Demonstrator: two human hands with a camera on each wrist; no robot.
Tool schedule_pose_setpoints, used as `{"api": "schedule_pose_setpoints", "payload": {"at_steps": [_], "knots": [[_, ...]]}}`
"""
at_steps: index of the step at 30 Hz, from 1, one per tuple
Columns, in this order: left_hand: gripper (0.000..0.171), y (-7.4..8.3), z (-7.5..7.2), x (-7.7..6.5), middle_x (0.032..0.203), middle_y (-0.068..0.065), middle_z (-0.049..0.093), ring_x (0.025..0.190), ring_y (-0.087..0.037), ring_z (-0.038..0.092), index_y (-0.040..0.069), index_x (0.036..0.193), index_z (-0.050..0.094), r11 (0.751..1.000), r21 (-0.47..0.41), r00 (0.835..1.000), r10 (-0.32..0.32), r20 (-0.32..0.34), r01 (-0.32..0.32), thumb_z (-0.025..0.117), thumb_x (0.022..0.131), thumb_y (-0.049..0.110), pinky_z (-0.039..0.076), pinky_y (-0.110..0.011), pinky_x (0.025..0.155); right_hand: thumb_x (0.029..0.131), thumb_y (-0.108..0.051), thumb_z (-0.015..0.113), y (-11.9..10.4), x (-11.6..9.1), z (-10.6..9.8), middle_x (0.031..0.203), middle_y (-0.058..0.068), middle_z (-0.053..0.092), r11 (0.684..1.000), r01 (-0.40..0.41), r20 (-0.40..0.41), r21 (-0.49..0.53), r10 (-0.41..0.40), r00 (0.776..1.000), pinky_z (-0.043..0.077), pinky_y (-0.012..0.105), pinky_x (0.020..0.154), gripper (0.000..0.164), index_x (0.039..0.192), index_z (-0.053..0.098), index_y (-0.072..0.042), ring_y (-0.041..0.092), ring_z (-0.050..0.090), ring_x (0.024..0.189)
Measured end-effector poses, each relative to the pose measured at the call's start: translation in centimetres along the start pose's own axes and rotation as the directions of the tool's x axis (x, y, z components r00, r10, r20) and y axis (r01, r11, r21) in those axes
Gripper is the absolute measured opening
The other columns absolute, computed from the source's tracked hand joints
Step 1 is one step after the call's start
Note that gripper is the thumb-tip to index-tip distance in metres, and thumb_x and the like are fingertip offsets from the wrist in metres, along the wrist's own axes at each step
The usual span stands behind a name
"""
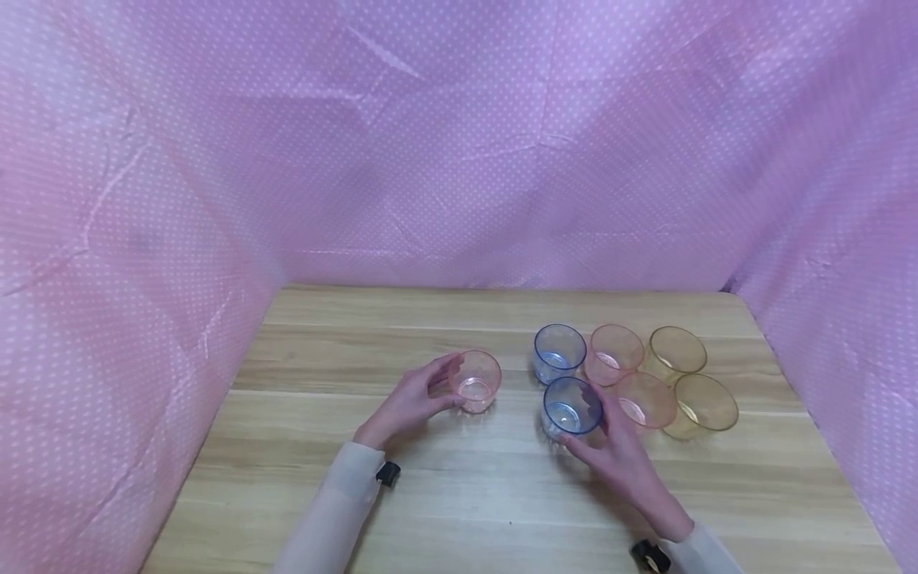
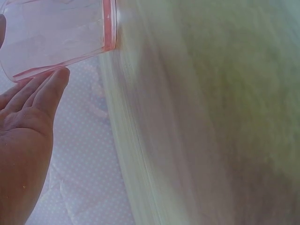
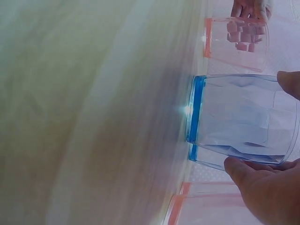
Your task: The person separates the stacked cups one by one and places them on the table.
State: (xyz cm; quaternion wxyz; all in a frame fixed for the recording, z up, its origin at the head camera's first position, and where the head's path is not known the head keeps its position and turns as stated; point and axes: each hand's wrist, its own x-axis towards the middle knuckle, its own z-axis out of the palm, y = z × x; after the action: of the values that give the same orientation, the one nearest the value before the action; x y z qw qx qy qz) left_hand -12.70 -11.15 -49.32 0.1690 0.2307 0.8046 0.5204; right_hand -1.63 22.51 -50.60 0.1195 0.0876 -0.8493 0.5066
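Observation:
My left hand (image 1: 410, 405) holds a clear pink cup (image 1: 476, 392) by its sides, thumb on the near side and fingers on the far side. In the left wrist view, fairly straight fingers (image 2: 47, 93) lie against the wall of that pink cup (image 2: 54, 35). To the right, a clear blue cup (image 1: 566, 418) is held between the thumb and fingers of my right hand (image 1: 622, 456). This blue cup (image 3: 239, 115) has its thick base close to the tabletop in the right wrist view. Both cups have their mouths upward.
Behind the held blue cup stands another blue cup (image 1: 555, 365). Two pink cups (image 1: 610, 359) (image 1: 649, 402) and two yellow cups (image 1: 677, 351) (image 1: 706, 405) form close rows to the right. A wooden table (image 1: 459, 510) bears them all, with pink dotted cloth (image 1: 459, 175) around it.

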Motion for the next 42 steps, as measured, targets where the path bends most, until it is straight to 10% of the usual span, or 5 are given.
{"api": "schedule_pose_setpoints", "payload": {"at_steps": [16,24,30,42], "knots": [[0.076,0.2,0.5,0.4,0.159,-0.004,0.047,0.142,-0.026,0.050,0.017,0.159,0.042,0.999,0.051,1.000,0.003,-0.001,-0.003,0.080,0.093,0.028,0.044,-0.041,0.116,0.074,-0.014,0.096,-0.1,-0.3,-1.0,0.157,0.030,0.039,0.996,-0.031,-0.007,-0.083,0.030,1.000,0.029,0.002,0.108,0.108,0.157,0.029,0.008,0.049,0.042,0.140],[0.097,1.1,1.3,1.0,0.161,-0.006,0.044,0.143,-0.027,0.049,0.012,0.162,0.034,0.996,0.090,1.000,0.005,-0.031,-0.002,0.089,0.084,0.029,0.040,-0.045,0.120,0.077,-0.012,0.091,-1.4,0.1,-1.8,0.162,0.019,0.038,0.977,0.109,-0.057,-0.184,-0.121,0.991,0.023,0.014,0.119,0.102,0.161,0.032,-0.004,0.045,0.041,0.143],[0.102,1.4,2.1,1.7,0.159,-0.007,0.048,0.144,-0.024,0.046,0.009,0.161,0.034,0.991,0.131,0.999,-0.009,-0.046,0.015,0.093,0.080,0.029,0.038,-0.044,0.122,0.083,-0.026,0.084,-1.8,1.1,-2.1,0.157,0.026,0.044,0.934,0.290,-0.092,-0.209,-0.314,0.945,0.022,0.028,0.127,0.088,0.154,0.041,0.004,0.040,0.039,0.146],[0.096,2.7,3.0,3.8,0.155,-0.007,0.052,0.143,-0.025,0.048,0.011,0.157,0.041,0.991,0.132,0.989,0.008,-0.151,0.012,0.090,0.081,0.042,0.041,-0.044,0.119,0.091,-0.035,0.075,-2.7,2.6,-2.3,0.157,0.022,0.046,0.926,0.319,-0.113,-0.199,-0.345,0.932,0.024,0.027,0.126,0.079,0.153,0.044,0.001,0.022,0.038,0.149]]}}
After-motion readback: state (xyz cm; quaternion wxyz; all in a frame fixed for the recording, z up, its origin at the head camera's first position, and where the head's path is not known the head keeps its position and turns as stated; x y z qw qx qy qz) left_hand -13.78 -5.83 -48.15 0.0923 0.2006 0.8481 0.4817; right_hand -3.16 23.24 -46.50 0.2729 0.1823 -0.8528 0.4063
